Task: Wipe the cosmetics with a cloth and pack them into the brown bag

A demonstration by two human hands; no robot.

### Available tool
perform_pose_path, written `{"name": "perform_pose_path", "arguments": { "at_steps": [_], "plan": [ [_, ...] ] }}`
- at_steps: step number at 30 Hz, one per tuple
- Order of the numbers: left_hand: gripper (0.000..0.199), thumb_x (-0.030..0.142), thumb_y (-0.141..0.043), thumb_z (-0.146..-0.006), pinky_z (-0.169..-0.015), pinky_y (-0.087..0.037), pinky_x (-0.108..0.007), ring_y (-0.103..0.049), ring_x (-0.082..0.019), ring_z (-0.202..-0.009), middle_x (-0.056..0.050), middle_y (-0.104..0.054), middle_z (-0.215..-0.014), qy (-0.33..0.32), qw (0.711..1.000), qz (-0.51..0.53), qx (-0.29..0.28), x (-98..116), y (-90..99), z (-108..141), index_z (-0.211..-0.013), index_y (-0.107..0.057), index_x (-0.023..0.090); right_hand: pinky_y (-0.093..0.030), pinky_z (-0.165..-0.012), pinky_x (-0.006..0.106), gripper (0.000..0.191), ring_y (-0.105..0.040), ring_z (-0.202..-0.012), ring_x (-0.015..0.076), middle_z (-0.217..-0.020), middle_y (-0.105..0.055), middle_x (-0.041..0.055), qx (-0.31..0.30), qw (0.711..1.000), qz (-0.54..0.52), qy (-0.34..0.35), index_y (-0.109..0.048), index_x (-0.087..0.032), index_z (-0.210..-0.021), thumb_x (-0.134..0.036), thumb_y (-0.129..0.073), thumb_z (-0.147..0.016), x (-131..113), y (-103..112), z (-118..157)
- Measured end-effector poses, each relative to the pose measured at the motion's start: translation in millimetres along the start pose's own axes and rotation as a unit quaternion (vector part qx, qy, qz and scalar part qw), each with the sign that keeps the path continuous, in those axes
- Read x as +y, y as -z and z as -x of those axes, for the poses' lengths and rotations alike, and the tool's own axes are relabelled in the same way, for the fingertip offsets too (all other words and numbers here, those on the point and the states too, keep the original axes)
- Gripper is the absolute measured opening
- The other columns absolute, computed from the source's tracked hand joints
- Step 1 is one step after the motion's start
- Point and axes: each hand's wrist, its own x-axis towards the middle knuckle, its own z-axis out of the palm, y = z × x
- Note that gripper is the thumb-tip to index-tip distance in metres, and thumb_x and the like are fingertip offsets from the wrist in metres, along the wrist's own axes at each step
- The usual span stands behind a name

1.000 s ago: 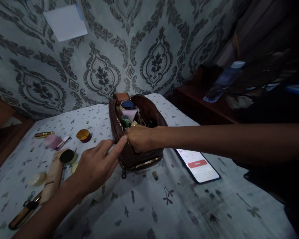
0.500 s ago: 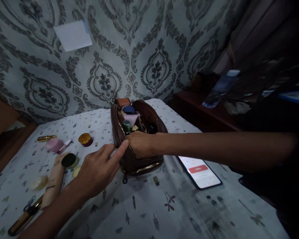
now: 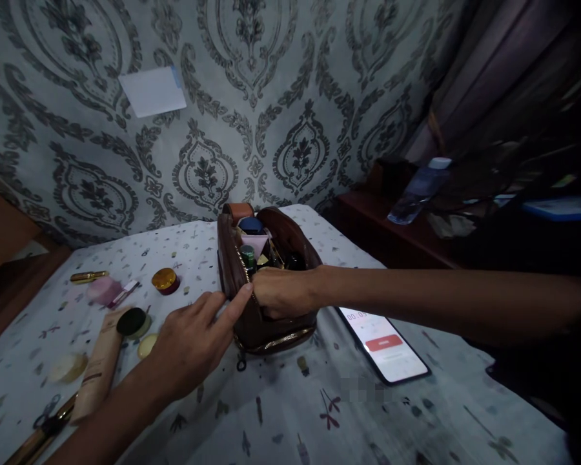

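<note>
An unzipped brown leather bag [image 3: 230, 265] stands on the patterned sheet, with a blue-lidded item [image 3: 250, 225], a pink item [image 3: 254, 244] and a green-capped bottle [image 3: 247, 256] showing inside. My right hand [image 3: 285, 292] reaches into the bag's front part; its fingertips are hidden inside, so what they hold, if anything, cannot be seen. At the bag's left side is my left hand [image 3: 201, 332], fingers apart, the index finger touching the zipped edge. Nothing is held in it.
On the left lie a beige tube [image 3: 99, 365], a dark-lidded jar [image 3: 133, 321], a gold-lidded jar [image 3: 165, 281], a pink item [image 3: 104, 291] and scissors [image 3: 48, 418]. A lit phone [image 3: 392, 352] lies right of the bag. A bottle [image 3: 419, 190] is farther back.
The camera view has tilted slightly, so the scene sits a little lower. Both hands keep nearly the same places at the bag.
</note>
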Motion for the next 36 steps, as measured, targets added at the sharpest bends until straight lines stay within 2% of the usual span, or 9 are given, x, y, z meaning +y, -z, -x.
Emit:
{"name": "perform_pose_path", "arguments": {
  "at_steps": [6, 12, 15, 19, 25, 30, 36],
  "plan": [
    [0.047, 0.013, -0.041, -0.094, -0.051, -0.044, -0.024, -0.061, -0.015, -0.07, -0.004, -0.061, -0.084, 0.009, 1.0, 0.005, 0.0, 1, -3.1, 1, -0.141, -0.04, 0.012, -0.028, -0.049, 0.025, 0.019, -0.036, -0.053, 0.0104, -0.071, -0.066, 0.0048, 0.007, 0.998, -0.043, 0.034, -0.069, -0.008, -0.078, -0.001, -0.052, -0.081, 0, 11, 11],
    [0.046, 0.012, -0.043, -0.093, -0.051, -0.042, -0.024, -0.06, -0.016, -0.071, -0.004, -0.059, -0.084, 0.007, 1.0, 0.013, 0.009, 1, -4.6, 2, -0.138, -0.044, 0.011, -0.033, -0.056, 0.027, 0.019, -0.05, -0.065, 0.0143, -0.082, -0.071, 0.0083, -0.023, 0.998, -0.014, 0.064, -0.07, -0.01, -0.084, -0.002, -0.053, -0.081, -1, 10, 12],
    [0.046, 0.012, -0.041, -0.093, -0.051, -0.042, -0.024, -0.06, -0.016, -0.07, -0.004, -0.059, -0.083, 0.011, 1.0, 0.013, -0.001, 1, -5.3, 4, -0.139, -0.042, 0.011, -0.033, -0.056, 0.028, 0.018, -0.052, -0.065, 0.0153, -0.081, -0.071, 0.0094, -0.036, 0.996, 0.011, 0.082, -0.071, -0.01, -0.082, -0.005, -0.054, -0.084, -3, 7, 12],
    [0.049, 0.01, -0.043, -0.092, -0.051, -0.042, -0.024, -0.059, -0.016, -0.07, -0.003, -0.059, -0.082, 0.011, 1.0, 0.006, -0.013, 1, -5.0, 6, -0.141, -0.041, 0.011, -0.034, -0.056, 0.027, 0.021, -0.055, -0.064, 0.0151, -0.078, -0.071, 0.0089, -0.051, 0.997, 0.017, 0.062, -0.072, -0.011, -0.081, -0.003, -0.053, -0.086, -6, 10, 12],
    [0.047, 0.01, -0.042, -0.092, -0.05, -0.043, -0.024, -0.06, -0.015, -0.069, -0.003, -0.058, -0.082, 0.009, 1.0, 0.002, -0.005, 0, -3.7, 6, -0.14, -0.041, 0.011, -0.032, -0.056, 0.027, 0.021, -0.057, -0.07, 0.0154, -0.088, -0.073, 0.0099, -0.058, 0.996, 0.022, 0.069, -0.072, -0.01, -0.092, -0.002, -0.053, -0.087, -4, 10, 9],
    [0.049, 0.012, -0.043, -0.093, -0.05, -0.043, -0.023, -0.06, -0.015, -0.072, -0.003, -0.058, -0.083, 0.012, 1.0, 0.009, -0.004, 1, -5.9, 5, -0.141, -0.039, 0.011, -0.03, -0.053, 0.027, 0.018, -0.049, -0.06, 0.0122, -0.078, -0.069, 0.0052, -0.015, 0.998, -0.001, 0.057, -0.069, -0.011, -0.083, -0.004, -0.054, -0.088, -4, 2, 9],
    [0.047, 0.014, -0.041, -0.095, -0.048, -0.041, -0.024, -0.061, -0.016, -0.07, -0.004, -0.062, -0.083, 0.008, 1.0, 0.007, -0.014, -1, -0.7, 3, -0.142, -0.038, 0.013, -0.031, -0.053, 0.026, 0.022, -0.048, -0.059, 0.0117, -0.075, -0.067, 0.0036, -0.015, 0.999, -0.032, 0.035, -0.066, -0.014, -0.077, 0.0, -0.051, -0.086, -1, 6, 6]
  ]
}}
